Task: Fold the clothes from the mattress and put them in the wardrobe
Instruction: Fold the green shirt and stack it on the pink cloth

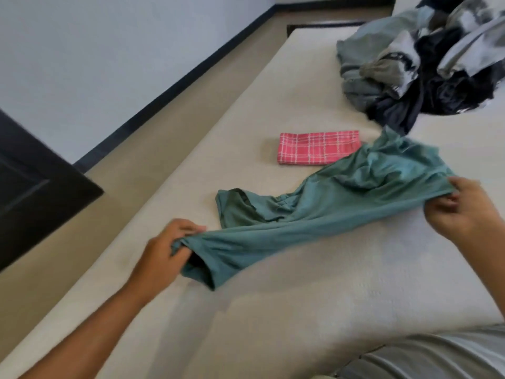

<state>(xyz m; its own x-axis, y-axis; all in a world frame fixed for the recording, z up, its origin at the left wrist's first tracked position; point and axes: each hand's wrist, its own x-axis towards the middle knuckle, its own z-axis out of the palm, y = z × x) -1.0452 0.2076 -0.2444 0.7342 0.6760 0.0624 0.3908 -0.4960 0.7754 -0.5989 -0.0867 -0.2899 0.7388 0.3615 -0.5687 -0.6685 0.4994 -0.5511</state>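
Our left hand (169, 242) is curled round one end of the teal garment (328, 212), bunching the cloth between thumb and fingers. Our right hand (461, 206) pinches the opposite end, with the fabric drawn over its fingers. The garment is stretched between them above the mattress (273, 310), and its long axis runs slantwise from the left hand up to the right. The near edge is taut, while the rest sags and touches the bed on the far side. We judge that the coming fold turns on this axis: each hand has its own end, and the crumpled loose part beyond the taut edge lies closer to the left hand. Just beyond the garment sits a folded pink checked cloth (318, 147), and farther beyond it, towards the right hand's end, is a heap of grey and dark clothes (410, 64), cut off by the frame. Well to the left of the garment is a dark panel (32, 187), also cut off, and we cannot tell whether it belongs to the wardrobe. Blur hides what kind of garment this is.
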